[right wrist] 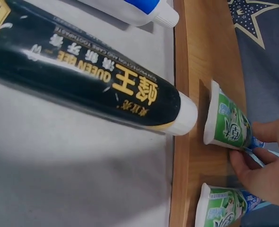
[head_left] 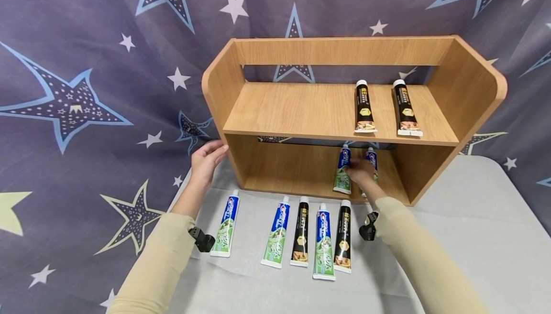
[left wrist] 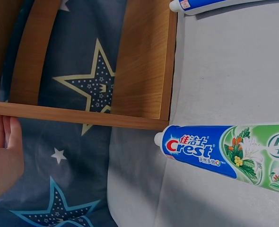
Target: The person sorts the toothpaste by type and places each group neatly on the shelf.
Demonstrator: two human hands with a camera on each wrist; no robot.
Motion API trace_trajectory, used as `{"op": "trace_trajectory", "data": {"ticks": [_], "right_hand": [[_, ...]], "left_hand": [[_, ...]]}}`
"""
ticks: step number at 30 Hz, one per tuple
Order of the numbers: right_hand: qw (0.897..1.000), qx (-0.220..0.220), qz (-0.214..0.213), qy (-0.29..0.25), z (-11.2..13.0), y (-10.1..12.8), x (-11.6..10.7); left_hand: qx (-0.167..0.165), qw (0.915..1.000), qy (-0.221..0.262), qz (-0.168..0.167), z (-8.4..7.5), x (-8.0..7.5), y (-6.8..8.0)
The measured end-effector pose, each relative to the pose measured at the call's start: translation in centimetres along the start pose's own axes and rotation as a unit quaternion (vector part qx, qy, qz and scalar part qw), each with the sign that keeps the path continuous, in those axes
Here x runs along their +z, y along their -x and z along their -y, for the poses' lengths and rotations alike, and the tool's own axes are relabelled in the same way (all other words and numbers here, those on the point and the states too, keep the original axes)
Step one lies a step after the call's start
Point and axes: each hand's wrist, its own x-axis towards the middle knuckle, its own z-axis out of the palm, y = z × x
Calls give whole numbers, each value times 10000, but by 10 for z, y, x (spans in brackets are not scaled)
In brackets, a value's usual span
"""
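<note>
A wooden two-tier shelf [head_left: 284, 161] stands on the grey-clothed table. On its lower tier, my right hand [head_left: 361, 170] pinches a blue-and-green Crest toothpaste tube [head_left: 343, 173] between thumb and fingers, as the right wrist view [right wrist: 267, 156] shows. That tube lies on the board with its cap to the back. Just right of it, a second Crest tube [right wrist: 222, 205] is partly hidden behind the hand in the head view. At the shelf's left side panel [head_left: 228, 151], my left hand [head_left: 205, 161] rests its lightly bent fingertips against the edge, holding nothing.
Two black toothpaste tubes [head_left: 406, 108] lie on the upper tier, toward the right. In front of the shelf, Crest tubes [head_left: 225, 225] and black tubes [head_left: 343, 237] lie on the table, caps toward the shelf. A star-patterned curtain [head_left: 86, 161] hangs behind.
</note>
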Motion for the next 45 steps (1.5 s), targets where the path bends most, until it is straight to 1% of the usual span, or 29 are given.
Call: {"op": "trace_trajectory", "data": {"ticks": [2, 4, 8, 10, 15, 21, 24, 28, 32, 35, 40, 43, 45], "right_hand": [[9999, 16, -109, -56, 2, 3, -2], [9994, 9, -178, -294, 2, 7, -3], [9972, -203, -398, -594, 2, 22, -5], [9968, -360, -474, -533, 0, 31, -6], [9949, -641, -480, -616, -7, 53, -7], [9943, -660, -510, -669, -20, 76, -3], [9920, -695, -496, -934, -28, 86, 3], [9879, -712, -434, -1305, -42, 99, 12], [9891, -528, -409, -1309, -55, 111, 19], [9907, -416, -289, -1263, -61, 119, 21], [9914, -322, 138, -1263, -61, 127, 20], [9933, -240, 361, -1071, -57, 130, 20], [9952, -210, 402, -862, -54, 132, 21]], "left_hand": [[8, 10000, 3, 15, -1, 0, 0], [7, 10000, 12, 20, -1, 1, 0], [-5, 10000, 37, 40, -1, 2, 1], [-6, 10000, 66, 21, -1, 2, 1], [-3, 9999, 103, -24, -2, 1, 2], [-18, 9999, 158, -68, 0, -1, 0], [-8, 9998, 159, -89, 1, -1, 0], [4, 9998, 133, -121, 2, 1, -1], [-33, 9998, 145, -107, 2, 1, -1], [-37, 9999, 103, -91, 2, 2, 0], [13, 9999, 91, -87, 1, 2, 0], [35, 9999, 86, -79, 2, 1, 1], [26, 9999, 128, -86, 2, 1, 0]]}}
